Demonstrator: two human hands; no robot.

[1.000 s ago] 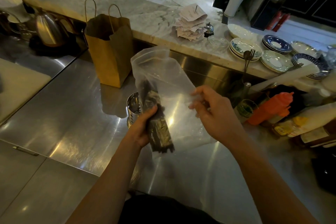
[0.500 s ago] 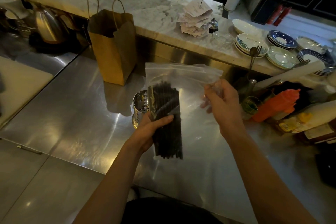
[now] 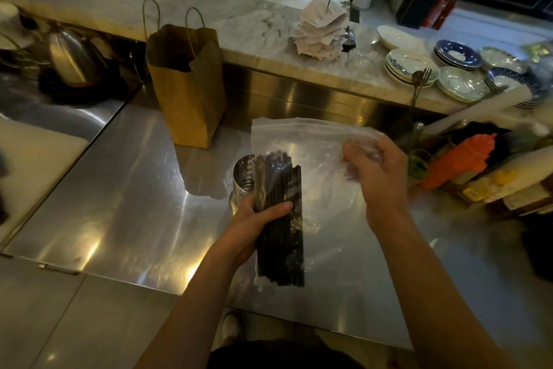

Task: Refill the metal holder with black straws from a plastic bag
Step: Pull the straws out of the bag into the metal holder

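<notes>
A clear plastic bag (image 3: 317, 144) hangs upright over the steel counter with a bundle of black straws (image 3: 281, 219) inside its left half. My left hand (image 3: 257, 219) grips the bundle through the plastic, thumb across the front. My right hand (image 3: 374, 171) pinches the bag's upper right part near its mouth. The perforated metal holder (image 3: 243, 177) stands on the counter just behind my left hand, partly hidden by the bag; its inside looks bare.
A brown paper bag (image 3: 188, 84) stands behind the holder to the left. An orange squeeze bottle (image 3: 457, 159) and other bottles crowd the right. Stacked plates (image 3: 413, 66) and paper slips (image 3: 320, 27) sit on the marble ledge. A kettle (image 3: 71, 57) is far left.
The bag has been turned upright and flattened out, so the straws stand straight. My right hand has moved up to the bag's top right edge. My left hand keeps its grip on the bundle.
</notes>
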